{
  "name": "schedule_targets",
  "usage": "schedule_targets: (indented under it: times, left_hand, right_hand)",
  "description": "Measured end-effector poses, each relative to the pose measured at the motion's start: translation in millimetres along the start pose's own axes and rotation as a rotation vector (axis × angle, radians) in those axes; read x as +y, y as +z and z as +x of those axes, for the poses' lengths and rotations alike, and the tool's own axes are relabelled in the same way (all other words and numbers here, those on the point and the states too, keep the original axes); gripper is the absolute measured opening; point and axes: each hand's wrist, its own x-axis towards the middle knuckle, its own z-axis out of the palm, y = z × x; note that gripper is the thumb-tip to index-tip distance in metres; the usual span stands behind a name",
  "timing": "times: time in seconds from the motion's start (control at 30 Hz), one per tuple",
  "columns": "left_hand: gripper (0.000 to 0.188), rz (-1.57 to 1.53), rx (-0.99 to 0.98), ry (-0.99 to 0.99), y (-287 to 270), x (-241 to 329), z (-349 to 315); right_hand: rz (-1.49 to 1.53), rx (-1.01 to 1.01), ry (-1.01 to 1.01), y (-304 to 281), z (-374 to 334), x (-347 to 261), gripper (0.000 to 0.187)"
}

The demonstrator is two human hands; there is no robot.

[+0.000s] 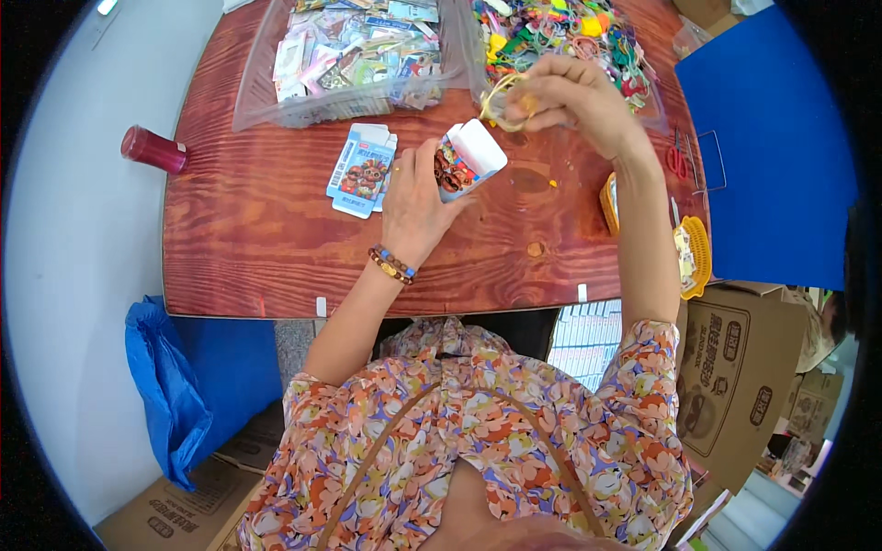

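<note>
Floral sleeves (pixel 478 432) fill the lower part of the view, both forearms reaching up over a red-brown wooden table (pixel 257 248). At far left, a dark red cylinder (pixel 152 150) lies on the pale floor beside the table edge. Flat blue-and-white printed cards (pixel 360 171) rest on the tabletop just left of the left hand (pixel 413 197). That hand, with a beaded bracelet at the wrist, is wrapped around a small white box (pixel 467 161) with its flap open, held just above the table. The right hand (pixel 570 96) is raised beside the box, fingers pressed together, pinching a yellow ring-shaped trinket (pixel 501 96). Clear bags of colourful items (pixel 354 55) lie behind. A yellow basket (pixel 695 257) sits at the right edge.
</note>
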Motion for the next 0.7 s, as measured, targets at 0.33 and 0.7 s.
schedule_targets:
  times: [0.33, 0.7]
  left_hand:
    - [0.085, 0.055, -0.029, -0.001, 4, 14, -4]
    - [0.088, -0.185, -0.241, 0.017, 27, 24, -23]
  right_hand:
    - [-0.184, 0.095, 0.002, 45, -45, 26, 0.024]
    - [-0.819, 0.712, 0.168, -78, -147, 70, 0.019]
